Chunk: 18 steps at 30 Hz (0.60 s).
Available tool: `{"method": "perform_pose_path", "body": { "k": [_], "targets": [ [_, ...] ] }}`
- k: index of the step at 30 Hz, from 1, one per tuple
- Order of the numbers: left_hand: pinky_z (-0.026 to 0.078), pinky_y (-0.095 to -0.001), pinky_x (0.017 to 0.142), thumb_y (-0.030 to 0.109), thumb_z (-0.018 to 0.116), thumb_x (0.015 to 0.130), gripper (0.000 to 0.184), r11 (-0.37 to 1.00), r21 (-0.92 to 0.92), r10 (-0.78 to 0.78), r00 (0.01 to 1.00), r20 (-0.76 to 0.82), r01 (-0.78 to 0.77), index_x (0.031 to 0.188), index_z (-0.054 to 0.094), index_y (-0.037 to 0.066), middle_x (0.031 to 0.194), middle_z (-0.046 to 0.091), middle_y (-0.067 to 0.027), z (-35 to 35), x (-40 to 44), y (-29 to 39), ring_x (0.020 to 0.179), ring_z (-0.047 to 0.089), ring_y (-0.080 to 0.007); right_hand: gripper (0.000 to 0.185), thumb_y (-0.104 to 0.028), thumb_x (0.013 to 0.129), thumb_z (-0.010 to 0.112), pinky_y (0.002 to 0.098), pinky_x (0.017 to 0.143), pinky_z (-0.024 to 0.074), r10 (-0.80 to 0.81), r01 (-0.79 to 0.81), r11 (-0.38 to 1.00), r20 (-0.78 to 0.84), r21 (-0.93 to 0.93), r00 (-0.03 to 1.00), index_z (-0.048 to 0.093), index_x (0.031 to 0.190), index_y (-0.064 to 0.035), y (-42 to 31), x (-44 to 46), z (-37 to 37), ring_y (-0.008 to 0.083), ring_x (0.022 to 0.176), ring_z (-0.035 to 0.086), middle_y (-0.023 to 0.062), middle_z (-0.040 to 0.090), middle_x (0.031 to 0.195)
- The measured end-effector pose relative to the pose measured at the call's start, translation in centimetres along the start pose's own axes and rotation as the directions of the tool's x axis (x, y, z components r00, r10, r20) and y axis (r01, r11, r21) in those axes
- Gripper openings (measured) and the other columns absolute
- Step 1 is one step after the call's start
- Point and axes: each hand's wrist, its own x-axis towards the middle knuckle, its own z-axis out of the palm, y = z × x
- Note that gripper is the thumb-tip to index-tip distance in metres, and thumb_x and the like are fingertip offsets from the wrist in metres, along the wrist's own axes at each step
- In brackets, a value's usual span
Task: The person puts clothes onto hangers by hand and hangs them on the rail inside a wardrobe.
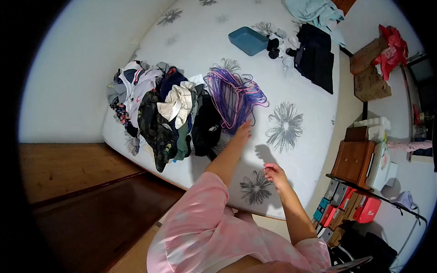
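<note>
My left hand [244,131] is at the lower edge of a bundle of purple and pink hangers [234,98] on the white mattress; whether its fingers grip a hanger is too small to tell. My right hand [274,173] hovers over the mattress [296,168] to the right, fingers loosely curled and apart, holding nothing. Left of the hangers lies a heap of mixed clothes, with a cream garment [176,103] on top, a camouflage one [152,125] and a black one [207,127] beside it.
Toward the far side are a teal tray [248,41], small black and white items [278,45], folded black clothes [315,57] and a light blue cloth [314,12]. Cardboard boxes [371,86] and a brown cabinet [349,161] stand right of the bed. A wooden surface [77,168] adjoins the left.
</note>
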Motion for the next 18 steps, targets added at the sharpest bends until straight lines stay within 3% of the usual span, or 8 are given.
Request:
{"method": "perform_pose_path", "body": {
  "k": [3, 6, 9, 12, 15, 18],
  "targets": [
    [0.039, -0.0231, 0.056, 0.020, 0.059, 0.088, 0.014, 0.977, 0.050, 0.203, 0.977, 0.070, -0.207, 0.099, 0.060, 0.012, 0.077, 0.056, 0.0033, 0.0, 3.8, -1.3, 0.058, 0.046, -0.0116, 0.021, -0.011, 0.088, 0.053, 0.0202, 0.060, 0.0415, 0.023, -0.023, 1.000, -0.019, 0.000, 1.000, 0.057, 0.108, -0.0068, 1.0, -0.4, -1.2, 0.0071, 0.068, 0.052, 0.0001, 0.061, 0.090],
    [0.044, -0.0254, 0.060, 0.021, 0.063, 0.085, 0.015, 0.945, -0.210, 0.191, 0.945, -0.265, -0.250, 0.092, 0.056, 0.010, 0.076, 0.056, 0.0025, 1.7, 4.1, -0.5, 0.059, 0.048, -0.0125, 0.021, -0.012, 0.087, 0.053, 0.0204, 0.060, 0.0417, 0.034, -0.033, 0.998, -0.022, 0.052, 0.999, 0.057, 0.108, -0.0073, 1.6, -1.6, -2.0, 0.0073, 0.069, 0.052, 0.0002, 0.061, 0.090],
    [0.048, -0.0289, 0.063, 0.023, 0.067, 0.082, 0.022, 0.947, -0.201, 0.209, 0.957, -0.202, -0.250, 0.092, 0.051, 0.010, 0.080, 0.057, 0.0012, -0.2, 3.9, 2.1, 0.069, 0.055, -0.0140, 0.021, -0.012, 0.088, 0.053, 0.0206, 0.061, 0.0419, 0.042, -0.041, 0.995, -0.009, 0.090, 0.999, 0.057, 0.108, -0.0080, 1.7, -2.4, -2.4, 0.0075, 0.069, 0.053, 0.0002, 0.061, 0.090],
    [0.049, -0.0324, 0.068, 0.024, 0.069, 0.080, 0.033, 0.984, -0.140, 0.078, 0.975, -0.208, -0.109, 0.104, 0.050, 0.012, 0.093, 0.057, -0.0035, -0.4, 1.9, 5.4, 0.086, 0.056, -0.0152, 0.021, -0.012, 0.088, 0.053, 0.0207, 0.062, 0.0420, 0.040, -0.040, 0.996, 0.003, 0.075, 0.999, 0.057, 0.108, -0.0083, 1.5, -2.8, -2.6, 0.0078, 0.069, 0.053, 0.0002, 0.061, 0.090],
    [0.048, -0.0350, 0.073, 0.024, 0.069, 0.079, 0.044, 0.983, 0.081, 0.184, 0.926, -0.329, -0.167, 0.116, 0.047, 0.013, 0.106, 0.053, -0.0073, 1.1, -0.6, 6.6, 0.097, 0.053, -0.0160, 0.021, -0.011, 0.088, 0.052, 0.0208, 0.062, 0.0421, 0.031, -0.031, 0.997, -0.003, 0.069, 1.000, 0.058, 0.108, -0.0081, 1.4, -2.8, -2.1, 0.0079, 0.069, 0.053, 0.0003, 0.061, 0.090],
    [0.043, -0.0350, 0.074, 0.018, 0.064, 0.083, 0.040, 0.916, 0.348, 0.325, 0.879, -0.349, -0.200, 0.117, 0.044, 0.013, 0.081, 0.052, -0.0043, -1.1, 3.3, 5.4, 0.079, 0.052, -0.0148, 0.021, -0.010, 0.088, 0.052, 0.0210, 0.061, 0.0421, 0.045, -0.044, 0.997, -0.021, 0.065, 0.999, 0.058, 0.108, -0.0078, 1.4, -2.0, -1.5, 0.0078, 0.069, 0.053, 0.0004, 0.061, 0.089]
  ]
}}
